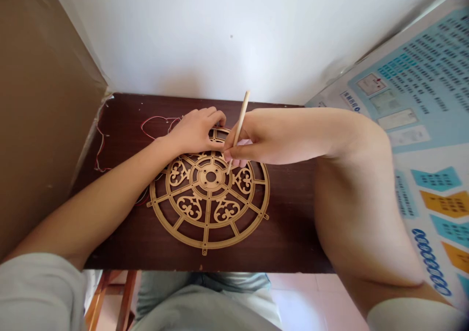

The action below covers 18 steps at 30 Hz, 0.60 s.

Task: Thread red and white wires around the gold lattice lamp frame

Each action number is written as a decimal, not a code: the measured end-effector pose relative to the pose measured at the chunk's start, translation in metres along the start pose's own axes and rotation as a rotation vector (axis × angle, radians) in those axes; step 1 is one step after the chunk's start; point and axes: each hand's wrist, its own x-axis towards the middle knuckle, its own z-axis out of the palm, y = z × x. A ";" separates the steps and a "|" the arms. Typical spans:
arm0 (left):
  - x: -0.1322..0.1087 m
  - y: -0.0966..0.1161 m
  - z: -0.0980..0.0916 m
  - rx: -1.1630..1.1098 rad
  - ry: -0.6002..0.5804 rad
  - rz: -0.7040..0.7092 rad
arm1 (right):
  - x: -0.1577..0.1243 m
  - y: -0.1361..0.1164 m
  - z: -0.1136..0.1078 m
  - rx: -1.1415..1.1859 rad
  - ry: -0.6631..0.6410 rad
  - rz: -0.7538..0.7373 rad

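A round laser-cut wooden wheel point(208, 209) with spokes and scroll patterns lies flat on a dark brown table point(293, 223). My left hand point(194, 130) rests palm down on the wheel's far rim, fingers curled over its edge. My right hand point(245, 143) pinches a thin wooden stick point(240, 123), held upright and tilted. The stick's lower tip touches the wheel near its hub. Both forearms reach in from the near side.
A thin red and white wire point(150, 125) trails over the table's far left corner. A brown cardboard panel point(40, 125) stands at the left, a white wall behind. A printed poster point(428, 125) with blue and orange blocks stands at the right. Below the table edge show my knees.
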 end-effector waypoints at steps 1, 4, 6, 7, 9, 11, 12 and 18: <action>0.000 0.000 0.000 0.000 -0.003 -0.006 | 0.000 -0.001 0.000 0.000 0.001 0.002; 0.000 0.000 0.001 -0.005 -0.008 -0.014 | -0.001 -0.007 -0.001 -0.050 -0.033 0.036; 0.000 -0.001 0.001 -0.005 -0.006 -0.012 | -0.001 -0.013 0.000 -0.068 -0.084 0.034; 0.000 -0.001 0.002 -0.001 -0.003 -0.008 | -0.001 -0.016 0.001 -0.068 -0.106 0.021; 0.000 -0.002 0.002 0.009 0.009 0.005 | 0.000 -0.020 0.004 -0.075 -0.123 -0.015; 0.001 -0.002 0.003 0.016 0.021 0.023 | 0.000 -0.021 0.009 -0.091 -0.092 -0.039; 0.001 -0.002 0.003 0.018 0.024 0.030 | 0.000 -0.021 0.011 -0.097 -0.070 -0.046; 0.002 -0.005 0.006 0.057 0.019 0.023 | 0.003 -0.014 0.018 -0.090 0.005 -0.037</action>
